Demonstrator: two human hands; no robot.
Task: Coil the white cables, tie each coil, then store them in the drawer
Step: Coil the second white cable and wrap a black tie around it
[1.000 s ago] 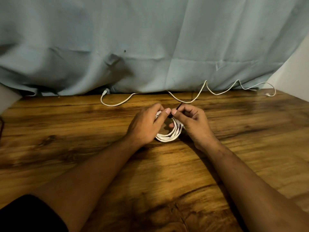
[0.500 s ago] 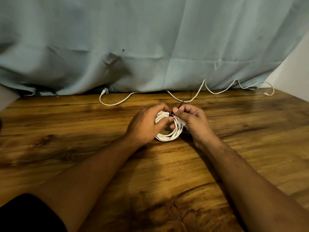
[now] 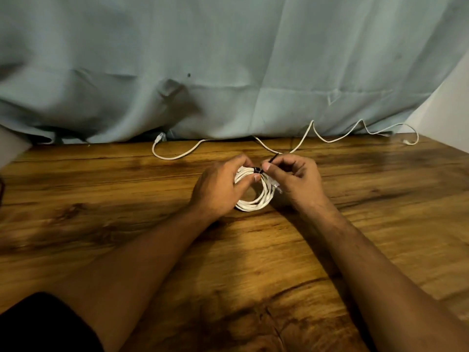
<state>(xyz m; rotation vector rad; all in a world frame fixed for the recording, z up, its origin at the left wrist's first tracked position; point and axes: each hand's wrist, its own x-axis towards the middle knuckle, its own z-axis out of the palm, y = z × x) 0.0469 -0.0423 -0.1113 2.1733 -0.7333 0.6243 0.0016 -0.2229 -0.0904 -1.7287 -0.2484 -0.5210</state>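
We have the white coil (image 3: 255, 199) on the wooden table (image 3: 114, 224), near its middle, between our two hands. Our left hand (image 3: 218, 189) curls round the coil's left side, thumb tip pressed on the turns just below the black tie (image 3: 257, 170), which wraps the top of the bundle. Our right hand (image 3: 294, 180) pinches the tie's free tail between thumb and forefinger, and the tail points up and away.

The cable looks light, soft and springy. Released, the turns would likely fan out, so we judge the best hold is right at the tie, squeezing every turn together. The thin tie is probably slick, so a fingertip pinch close to the bundle suits it.

The second white cable (image 3: 177, 155) lies loose along the table's far edge, below the pale blue curtain (image 3: 228, 59) — not yet coiled.
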